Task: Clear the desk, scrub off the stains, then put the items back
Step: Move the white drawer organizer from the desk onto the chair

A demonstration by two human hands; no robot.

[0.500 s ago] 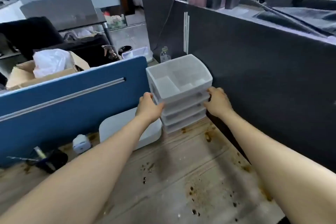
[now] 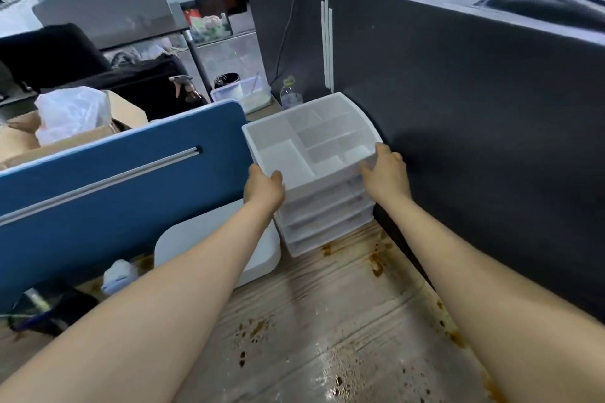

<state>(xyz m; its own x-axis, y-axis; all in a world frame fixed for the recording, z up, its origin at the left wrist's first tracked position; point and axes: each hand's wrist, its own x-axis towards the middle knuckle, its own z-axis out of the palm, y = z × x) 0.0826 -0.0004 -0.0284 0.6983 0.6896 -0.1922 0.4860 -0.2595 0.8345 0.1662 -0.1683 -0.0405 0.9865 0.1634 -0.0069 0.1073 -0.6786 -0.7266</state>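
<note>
Both hands now higher on the organizer, up from its sides to the top tray's front corners. Left hand and right hand each with grip clamped on that rim. Still standing at the tabletop's back corner against the dark partition. Clearing barely begun, by the look: white box, small jar and dark clutter still on it. Brown stains unscrubbed; scrubbing and putting back all remain.

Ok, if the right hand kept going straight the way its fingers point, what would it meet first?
The right hand already grips the white drawer organizer at its right side. Its fingers point forward and left, so it would meet that organizer's top tray first; depth is hard to judge.
</note>
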